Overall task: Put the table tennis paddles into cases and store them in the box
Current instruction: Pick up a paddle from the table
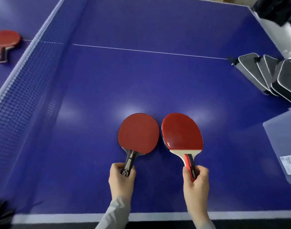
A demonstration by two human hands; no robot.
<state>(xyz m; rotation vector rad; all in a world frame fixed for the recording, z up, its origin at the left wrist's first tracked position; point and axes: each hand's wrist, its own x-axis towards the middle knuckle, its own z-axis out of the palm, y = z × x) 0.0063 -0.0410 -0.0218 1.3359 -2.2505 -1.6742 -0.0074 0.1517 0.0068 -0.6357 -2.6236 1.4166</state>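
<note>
Both hands gripped paddles by the handles: left hand curled round the dark-handled paddle, right hand round the red-handled paddle. Blades lay side by side, red faces up, edges nearly touching, over the blue table; probably gathered as a pair ahead of casing. Grey zip cases leaned in a row at the far right edge, well apart from the hands. Translucent box sat at the right, cut off by the frame; contents unreadable. Third paddle lay beyond the net, still uncased. Whether the cases were empty could not be told.
</note>
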